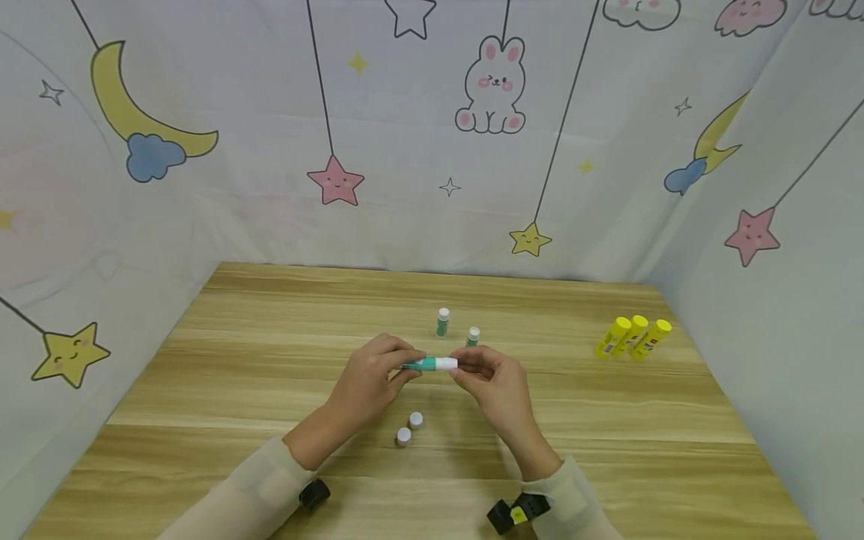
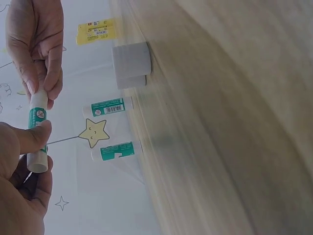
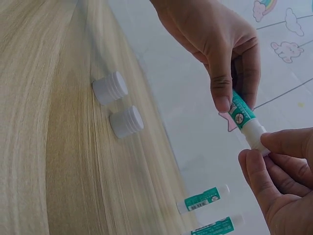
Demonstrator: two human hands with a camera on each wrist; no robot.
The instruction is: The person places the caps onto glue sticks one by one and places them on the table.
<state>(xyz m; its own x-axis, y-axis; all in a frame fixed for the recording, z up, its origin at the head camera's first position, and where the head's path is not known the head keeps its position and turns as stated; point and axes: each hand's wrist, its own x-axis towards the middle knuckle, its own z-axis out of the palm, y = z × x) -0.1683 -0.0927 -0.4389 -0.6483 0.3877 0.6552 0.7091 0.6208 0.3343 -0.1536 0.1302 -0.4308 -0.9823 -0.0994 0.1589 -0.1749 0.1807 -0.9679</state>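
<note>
A green and white glue stick (image 1: 429, 364) lies level in the air between both hands. My left hand (image 1: 375, 375) grips its green body, thumb on the near side, as the left wrist view also shows. At the white end (image 3: 255, 136) the thumb and fingertips of my right hand (image 1: 498, 382) pinch it. Just beyond the hands stand two more green glue sticks, one (image 1: 442, 324) upright on the table and the other (image 1: 473, 336) partly hidden by the right hand. Nearer to me, two white caps (image 1: 415, 420) (image 3: 110, 88) sit side by side on the table.
Three yellow glue sticks (image 1: 613, 337) stand close together at the right of the wooden table (image 1: 270, 315). White cloth walls (image 1: 418, 135) printed with stars, moons and a rabbit rise at the back and both sides. A black camera (image 1: 518, 513) is worn at the right wrist.
</note>
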